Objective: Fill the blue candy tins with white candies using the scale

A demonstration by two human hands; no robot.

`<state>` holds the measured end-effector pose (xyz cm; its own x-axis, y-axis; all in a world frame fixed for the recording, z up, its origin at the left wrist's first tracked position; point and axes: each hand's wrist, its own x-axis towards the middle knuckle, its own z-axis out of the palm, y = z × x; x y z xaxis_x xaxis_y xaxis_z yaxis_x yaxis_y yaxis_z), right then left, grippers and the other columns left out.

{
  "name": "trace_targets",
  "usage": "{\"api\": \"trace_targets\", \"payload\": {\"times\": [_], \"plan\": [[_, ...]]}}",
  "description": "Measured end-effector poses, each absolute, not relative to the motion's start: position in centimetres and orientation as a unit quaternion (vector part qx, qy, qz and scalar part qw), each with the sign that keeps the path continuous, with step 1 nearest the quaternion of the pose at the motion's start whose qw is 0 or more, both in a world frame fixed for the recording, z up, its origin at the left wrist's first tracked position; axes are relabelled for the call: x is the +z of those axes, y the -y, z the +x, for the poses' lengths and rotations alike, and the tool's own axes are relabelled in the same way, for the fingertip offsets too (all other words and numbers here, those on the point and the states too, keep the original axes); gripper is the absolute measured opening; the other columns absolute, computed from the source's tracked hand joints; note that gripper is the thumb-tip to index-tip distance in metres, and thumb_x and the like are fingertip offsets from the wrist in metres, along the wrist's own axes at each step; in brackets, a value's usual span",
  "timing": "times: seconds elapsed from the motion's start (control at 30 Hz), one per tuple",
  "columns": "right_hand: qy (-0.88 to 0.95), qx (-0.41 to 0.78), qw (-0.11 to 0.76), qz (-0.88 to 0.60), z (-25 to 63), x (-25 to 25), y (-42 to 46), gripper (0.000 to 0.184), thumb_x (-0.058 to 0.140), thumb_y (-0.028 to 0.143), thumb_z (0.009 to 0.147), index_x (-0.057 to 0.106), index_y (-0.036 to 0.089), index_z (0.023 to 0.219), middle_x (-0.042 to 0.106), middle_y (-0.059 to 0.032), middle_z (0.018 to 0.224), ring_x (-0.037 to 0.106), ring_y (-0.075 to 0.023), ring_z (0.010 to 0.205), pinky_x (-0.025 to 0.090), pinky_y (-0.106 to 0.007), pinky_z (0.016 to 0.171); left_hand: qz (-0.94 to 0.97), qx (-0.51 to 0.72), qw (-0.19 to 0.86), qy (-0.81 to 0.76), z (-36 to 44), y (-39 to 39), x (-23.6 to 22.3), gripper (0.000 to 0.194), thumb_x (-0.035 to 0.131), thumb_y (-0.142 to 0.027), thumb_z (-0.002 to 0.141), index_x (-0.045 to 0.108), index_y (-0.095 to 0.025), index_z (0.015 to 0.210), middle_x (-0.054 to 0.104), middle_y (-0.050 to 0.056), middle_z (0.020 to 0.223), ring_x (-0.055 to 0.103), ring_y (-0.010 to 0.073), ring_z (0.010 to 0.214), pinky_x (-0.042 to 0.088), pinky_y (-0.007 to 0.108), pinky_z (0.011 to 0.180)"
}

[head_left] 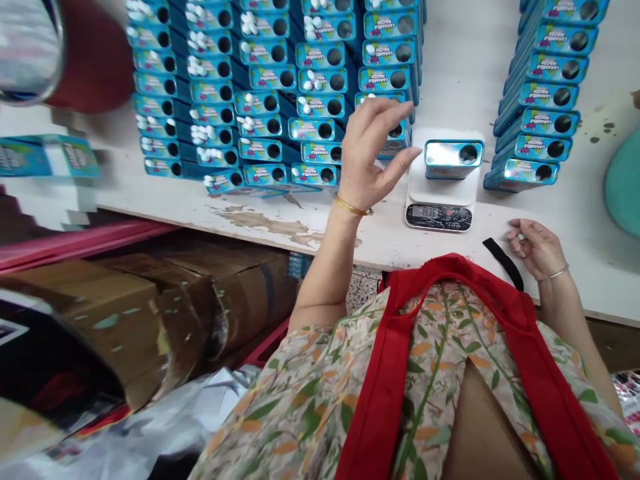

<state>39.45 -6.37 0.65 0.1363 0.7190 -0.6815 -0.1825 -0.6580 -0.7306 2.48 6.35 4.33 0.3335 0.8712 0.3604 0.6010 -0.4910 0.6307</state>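
A blue tin [447,152] with a round hole in its top stands upright on a white digital kitchen scale [439,216]. The scale's small display is lit. My left hand [370,157] is just left of that tin, thumb and fingers apart, with nothing in it. It partly covers the nearest tins of the row behind it. To the right of the scale, near the table edge, my right hand [537,247] is palm up with curled fingers. A small white candy [521,237] shows between its fingers; whether more lie in the palm I cannot tell.
Rows of blue tins [265,127] fill the table's left side, several with white candies on top. Another column of tins [550,97] stands right of the scale. A dark red container [93,60] is far left, a turquoise round object [625,180] far right. Cardboard boxes [190,307] sit below.
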Motion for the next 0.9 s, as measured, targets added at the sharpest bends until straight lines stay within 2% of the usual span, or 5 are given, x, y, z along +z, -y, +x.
{"api": "trace_targets", "payload": {"times": [0.2, 0.43, 0.63, 0.73, 0.9], "plan": [[0.2, 0.625, 0.362, -0.662, 39.5, 0.6, 6.2, 0.061, 0.096, 0.058, 0.054, 0.072, 0.015, 0.09, 0.067, -0.0036, 0.07, 0.048, -0.0069, 0.046, 0.026, -0.018, 0.037, 0.785, 0.34, 0.197, -0.479, 3.0, -6.6, 4.0, 0.065, 0.038, -0.078, 0.095, 0.052, -0.032, 0.139, 0.061, 0.01, 0.129, 0.06, 0.0298, 0.129, 0.051, 0.053, 0.11], [0.203, 0.625, 0.364, -0.66, 39.5, 0.6, 6.1, 0.061, 0.096, 0.058, 0.055, 0.071, 0.014, 0.091, 0.068, -0.0037, 0.069, 0.048, -0.0074, 0.044, 0.025, -0.018, 0.036, 0.813, 0.307, 0.192, -0.457, 4.0, -6.9, 3.9, 0.069, 0.035, -0.08, 0.095, 0.049, -0.031, 0.142, 0.059, 0.011, 0.132, 0.06, 0.0302, 0.129, 0.052, 0.052, 0.108], [0.202, 0.623, 0.359, -0.665, 39.6, 0.4, 6.0, 0.061, 0.095, 0.058, 0.056, 0.069, 0.015, 0.091, 0.068, -0.0042, 0.069, 0.048, -0.0078, 0.043, 0.024, -0.019, 0.036, 0.839, 0.284, 0.163, -0.435, 5.2, -7.2, 4.3, 0.064, 0.035, -0.072, 0.1, 0.048, -0.026, 0.144, 0.06, 0.012, 0.132, 0.058, 0.027, 0.127, 0.048, 0.048, 0.11], [0.207, 0.622, 0.362, -0.663, 39.4, 0.3, 6.1, 0.06, 0.094, 0.058, 0.057, 0.067, 0.016, 0.091, 0.068, -0.004, 0.068, 0.047, -0.0076, 0.042, 0.023, -0.019, 0.035, 0.862, 0.248, 0.165, -0.41, 6.0, -7.2, 4.2, 0.073, 0.04, -0.077, 0.096, 0.047, -0.024, 0.146, 0.059, 0.013, 0.133, 0.056, 0.0294, 0.126, 0.046, 0.049, 0.108], [0.197, 0.63, 0.365, -0.656, 39.1, 0.2, 6.2, 0.062, 0.092, 0.06, 0.059, 0.065, 0.016, 0.093, 0.068, -0.0046, 0.068, 0.045, -0.0071, 0.041, 0.019, -0.018, 0.034, 0.881, 0.222, 0.189, -0.372, 9.2, -5.1, 4.6, 0.065, 0.031, -0.07, 0.101, 0.053, -0.022, 0.139, 0.064, 0.011, 0.119, 0.058, 0.0299, 0.117, 0.041, 0.051, 0.104]]}}
